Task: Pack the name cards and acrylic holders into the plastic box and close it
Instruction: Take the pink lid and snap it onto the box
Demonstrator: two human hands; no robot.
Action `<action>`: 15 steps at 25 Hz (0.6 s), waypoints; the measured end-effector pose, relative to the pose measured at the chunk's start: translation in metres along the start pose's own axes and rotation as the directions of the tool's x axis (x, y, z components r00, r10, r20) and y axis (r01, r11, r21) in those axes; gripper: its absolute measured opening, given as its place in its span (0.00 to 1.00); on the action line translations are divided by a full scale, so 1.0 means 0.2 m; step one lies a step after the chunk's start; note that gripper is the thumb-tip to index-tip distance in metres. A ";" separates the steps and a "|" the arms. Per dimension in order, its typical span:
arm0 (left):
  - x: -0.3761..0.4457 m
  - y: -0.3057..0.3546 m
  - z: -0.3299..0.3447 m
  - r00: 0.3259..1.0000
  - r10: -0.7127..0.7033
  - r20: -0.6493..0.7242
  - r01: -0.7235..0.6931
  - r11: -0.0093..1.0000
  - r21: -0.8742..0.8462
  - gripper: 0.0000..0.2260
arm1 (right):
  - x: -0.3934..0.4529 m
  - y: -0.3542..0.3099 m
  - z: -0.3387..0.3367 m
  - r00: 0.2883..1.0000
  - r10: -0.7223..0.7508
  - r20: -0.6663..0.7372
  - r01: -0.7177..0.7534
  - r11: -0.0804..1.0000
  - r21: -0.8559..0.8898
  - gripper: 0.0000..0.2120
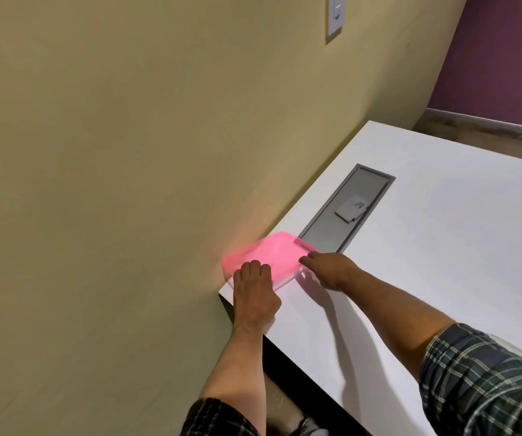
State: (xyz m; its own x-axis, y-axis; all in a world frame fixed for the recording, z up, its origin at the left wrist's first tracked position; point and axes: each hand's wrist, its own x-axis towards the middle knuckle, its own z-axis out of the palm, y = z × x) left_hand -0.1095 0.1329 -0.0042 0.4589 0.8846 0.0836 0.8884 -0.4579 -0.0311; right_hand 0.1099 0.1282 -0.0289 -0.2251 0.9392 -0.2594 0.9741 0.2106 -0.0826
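Observation:
A clear plastic box with a pink lid sits at the near left corner of the white table, against the beige wall. The lid looks blurred. My left hand lies on the lid's near edge, fingers curled over it. My right hand grips the lid's right edge. What the box contains is hidden by the lid. A small stack of white name cards lies in the grey recessed tray beyond the box.
The grey recessed tray runs along the table near the wall. A light switch plate is on the wall above. Beyond the table's far edge are a wooden floor and a purple wall.

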 end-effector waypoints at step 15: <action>0.40 0.51 -0.58 0.926 -0.072 -0.370 -0.038 0.959 -0.280 0.14 | -0.61 0.42 -0.23 0.709 0.634 -0.309 -0.097 0.522 0.847 0.17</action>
State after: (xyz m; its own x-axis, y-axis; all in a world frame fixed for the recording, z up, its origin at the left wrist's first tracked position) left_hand 0.0170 0.1461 0.1139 0.3574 0.8193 0.4483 0.8321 -0.4973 0.2456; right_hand 0.2214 0.0436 0.0406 0.4653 0.8830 0.0611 0.5109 -0.2116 -0.8332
